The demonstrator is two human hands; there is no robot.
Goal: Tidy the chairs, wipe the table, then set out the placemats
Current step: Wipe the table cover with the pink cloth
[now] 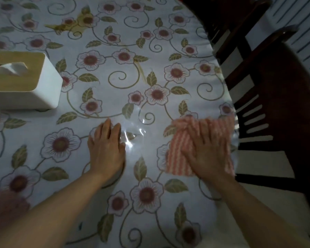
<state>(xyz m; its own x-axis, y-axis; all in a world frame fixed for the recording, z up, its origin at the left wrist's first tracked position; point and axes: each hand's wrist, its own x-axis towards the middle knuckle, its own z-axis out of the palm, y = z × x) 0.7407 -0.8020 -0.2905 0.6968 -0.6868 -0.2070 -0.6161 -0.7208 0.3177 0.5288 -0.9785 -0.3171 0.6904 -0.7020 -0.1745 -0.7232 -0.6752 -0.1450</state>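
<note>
A table (132, 86) covered in a white floral cloth under clear plastic fills most of the view. A pink-and-white striped cleaning cloth (183, 138) lies flat near the table's right edge. My right hand (204, 154) presses palm-down on that cloth, fingers spread over it. My left hand (107, 149) rests flat on the bare tabletop to the left of the cloth, holding nothing. A dark wooden chair (268, 108) stands just off the table's right edge, its slatted back toward the table.
A white tissue box (34, 90) with a wooden lid stands at the left of the table. A yellowish stain (68, 25) marks the cloth at the upper left. A second dark chair back (227, 18) shows at the top right.
</note>
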